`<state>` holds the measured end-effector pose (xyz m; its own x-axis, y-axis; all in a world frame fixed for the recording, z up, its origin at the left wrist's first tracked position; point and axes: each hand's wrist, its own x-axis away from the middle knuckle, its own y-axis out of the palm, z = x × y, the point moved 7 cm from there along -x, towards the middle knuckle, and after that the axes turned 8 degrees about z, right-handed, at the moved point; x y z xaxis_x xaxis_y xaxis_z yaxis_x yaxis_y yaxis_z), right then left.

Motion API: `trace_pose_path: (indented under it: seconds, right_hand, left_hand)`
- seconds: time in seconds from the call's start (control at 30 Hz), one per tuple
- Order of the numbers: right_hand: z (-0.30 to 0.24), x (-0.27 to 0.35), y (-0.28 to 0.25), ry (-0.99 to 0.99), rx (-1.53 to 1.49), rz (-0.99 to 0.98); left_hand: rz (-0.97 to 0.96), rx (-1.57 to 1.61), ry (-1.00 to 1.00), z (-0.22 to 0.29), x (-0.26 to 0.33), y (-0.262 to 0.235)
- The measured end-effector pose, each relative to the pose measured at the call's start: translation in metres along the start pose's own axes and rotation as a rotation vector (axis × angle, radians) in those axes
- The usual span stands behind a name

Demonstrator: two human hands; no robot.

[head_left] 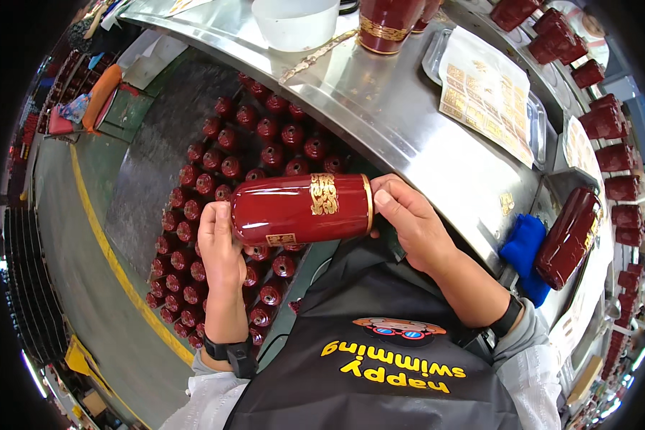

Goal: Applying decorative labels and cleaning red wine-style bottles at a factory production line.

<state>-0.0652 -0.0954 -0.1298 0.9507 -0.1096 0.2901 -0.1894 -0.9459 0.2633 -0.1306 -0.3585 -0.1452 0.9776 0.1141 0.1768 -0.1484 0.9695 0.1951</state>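
**Glossy bottle held sideways over a packed floor**

Lacquer-red cylindrical ceramic bottle with gold ornament (pixel 301 209) lies on its side between my two hands, in the air just off the edge of the curved stainless-steel worktop (pixel 408 136). My left hand (pixel 221 247) wraps the rounded base end; my right hand (pixel 407 218) pinches the gold-banded end with thumb and fingers. Both are clamped on it, well apart from each other.

I judge the risk to be a slip: the glaze looks slick and mirror-smooth (it throws back the ceiling lights), and only the ends are gripped. Below it stand dense rows of small dark-red bottles on the floor (pixel 222 168), so a drop would likely chip several.

A similar red bottle (pixel 570 236) lies on the worktop beside a soft blue cloth (pixel 523 247); a sheet of gold decals (pixel 487 93) rests flat nearby.
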Motion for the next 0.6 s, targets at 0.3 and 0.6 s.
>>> trace_pose_path:
  seconds: [0.3,0.6]
  right_hand:
    - [-0.035,-0.003,0.027,-0.452,0.691,-0.247]
    - [-0.105,-0.015,0.017,-0.924,1.515,0.084]
  left_hand:
    - [0.121,-0.223,0.372,0.071,-0.018,-0.034]
    - [0.229,-1.211,0.824,0.056,-0.132,-0.091]
